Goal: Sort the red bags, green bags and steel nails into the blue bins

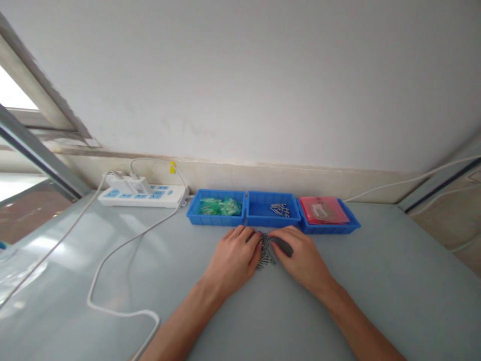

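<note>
A small pile of thin metal screws [266, 255] lies on the grey table between my two hands. My left hand [235, 256] rests against the pile's left side, fingers curled and pressed together; what they hold, if anything, is hidden. On the other side, my right hand [302, 253] has thumb and forefinger pinched at the pile's upper edge. A dark gap shows between them, and I cannot make out what the tips grip. Just behind the hands, the middle blue bin [259, 220] contains several similar screws [280, 209].
A left blue bin [205, 219] holds green plastic pieces [221, 206]; a right one [347, 226] carries red plastic packets [323, 210]. A white power strip [161, 200] with plugged-in chargers [130, 184] stands left. Its white cable [108, 260] loops across the table. The wall rises behind.
</note>
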Demonstrator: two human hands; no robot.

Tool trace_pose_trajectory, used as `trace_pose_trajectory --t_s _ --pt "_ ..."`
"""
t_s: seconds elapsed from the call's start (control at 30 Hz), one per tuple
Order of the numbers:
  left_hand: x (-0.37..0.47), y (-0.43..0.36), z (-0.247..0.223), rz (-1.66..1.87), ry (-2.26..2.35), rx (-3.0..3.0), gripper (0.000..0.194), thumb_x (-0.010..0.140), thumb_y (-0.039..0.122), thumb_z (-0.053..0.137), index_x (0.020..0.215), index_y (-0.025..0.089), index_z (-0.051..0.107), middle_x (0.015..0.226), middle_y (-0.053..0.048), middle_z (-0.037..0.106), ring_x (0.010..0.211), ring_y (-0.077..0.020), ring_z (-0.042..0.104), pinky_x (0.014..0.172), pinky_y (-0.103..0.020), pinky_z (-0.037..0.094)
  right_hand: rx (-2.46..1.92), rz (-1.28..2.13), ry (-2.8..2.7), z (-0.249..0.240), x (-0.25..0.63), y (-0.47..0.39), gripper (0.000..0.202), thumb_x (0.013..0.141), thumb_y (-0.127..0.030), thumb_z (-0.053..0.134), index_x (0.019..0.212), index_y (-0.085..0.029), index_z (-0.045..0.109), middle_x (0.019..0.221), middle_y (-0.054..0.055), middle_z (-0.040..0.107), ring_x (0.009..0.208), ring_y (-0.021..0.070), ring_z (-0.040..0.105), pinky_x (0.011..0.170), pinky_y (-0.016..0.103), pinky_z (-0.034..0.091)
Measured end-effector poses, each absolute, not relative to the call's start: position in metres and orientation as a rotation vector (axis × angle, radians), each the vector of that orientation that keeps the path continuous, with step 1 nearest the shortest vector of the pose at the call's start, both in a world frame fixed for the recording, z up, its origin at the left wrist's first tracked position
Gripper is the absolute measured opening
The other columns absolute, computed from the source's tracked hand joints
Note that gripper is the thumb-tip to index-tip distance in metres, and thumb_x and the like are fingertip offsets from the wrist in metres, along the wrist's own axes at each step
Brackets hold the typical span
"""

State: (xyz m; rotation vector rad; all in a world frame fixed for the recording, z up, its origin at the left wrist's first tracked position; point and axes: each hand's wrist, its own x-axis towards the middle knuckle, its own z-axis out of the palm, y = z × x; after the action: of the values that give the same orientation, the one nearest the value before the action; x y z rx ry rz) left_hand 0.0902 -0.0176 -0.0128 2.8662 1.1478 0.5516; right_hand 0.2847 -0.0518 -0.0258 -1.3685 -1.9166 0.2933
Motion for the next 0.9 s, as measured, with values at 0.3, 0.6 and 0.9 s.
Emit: trace_pose_trajectory --t_s 0.3,0.6,0.9 --pt "0.091 -0.018 -0.011 0.522 1.176 2.863 0.022 0.101 0.023 0.048 0.110 0.017 0.068 0.102 -0.009 0.071 0.098 -0.0259 0.065 0.088 -0.042 0.057 -1.451 0.382 -2.070 -0.023 0.302 -0.051 0.026 0.098 -0.011 0.050 0.114 -0.022 0.068 0.109 0.009 0.071 0.105 0.0255 0.065 0.096 0.044 0.053" --pt "0.091 -0.020 -0.011 0.582 1.133 2.883 0.027 0.102 0.025 0.046 0.115 0.016 0.068 0.107 -0.011 0.070 0.099 -0.0265 0.064 0.087 -0.044 0.057 -1.319 0.764 -1.519 -0.014 0.293 -0.052 0.020 0.088 -0.026 0.068 0.107 -0.023 0.068 0.095 0.004 0.075 0.085 0.0191 0.072 0.085 0.034 0.058" --pt "0.091 -0.021 -0.011 0.602 1.121 2.889 0.027 0.102 0.024 0.045 0.116 0.016 0.067 0.110 -0.011 0.070 0.101 -0.0254 0.063 0.091 -0.042 0.056 -1.067 1.155 -0.690 -0.008 0.299 -0.044 0.037 0.060 -0.034 0.094 0.088 -0.021 0.074 0.085 0.004 0.079 0.075 0.0157 0.072 0.074 0.029 0.059"
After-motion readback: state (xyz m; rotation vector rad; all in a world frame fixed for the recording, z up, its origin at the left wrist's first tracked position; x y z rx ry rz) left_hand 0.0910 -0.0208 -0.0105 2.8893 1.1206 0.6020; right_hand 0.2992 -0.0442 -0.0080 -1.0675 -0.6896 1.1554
